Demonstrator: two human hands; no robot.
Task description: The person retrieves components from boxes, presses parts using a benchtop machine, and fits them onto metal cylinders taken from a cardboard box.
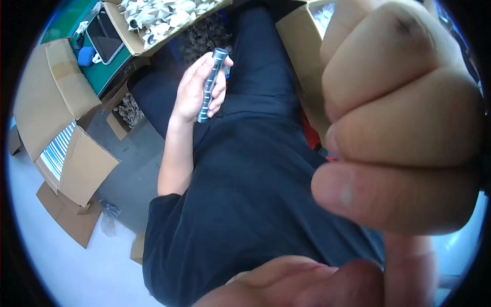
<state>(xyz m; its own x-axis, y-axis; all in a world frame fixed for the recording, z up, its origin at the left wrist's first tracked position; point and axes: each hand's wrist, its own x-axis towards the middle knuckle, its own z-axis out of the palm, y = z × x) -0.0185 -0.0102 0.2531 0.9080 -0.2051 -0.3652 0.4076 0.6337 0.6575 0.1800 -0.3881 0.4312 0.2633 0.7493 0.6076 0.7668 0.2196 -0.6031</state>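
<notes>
My left hand is closed around a dark cylindrical rod banded with pale rings. Its flared top end points up and away from me, above my lap. Very close to the camera, on the right, my right hand is curled with its fingers pressed together. Whatever it may hold is hidden. It covers much of the right side of the view.
An open carton of pale, pointed pieces stands ahead. On the green table lie a phone and a blue case. Cardboard boxes flank me, left and right. A plastic bag lies on the floor.
</notes>
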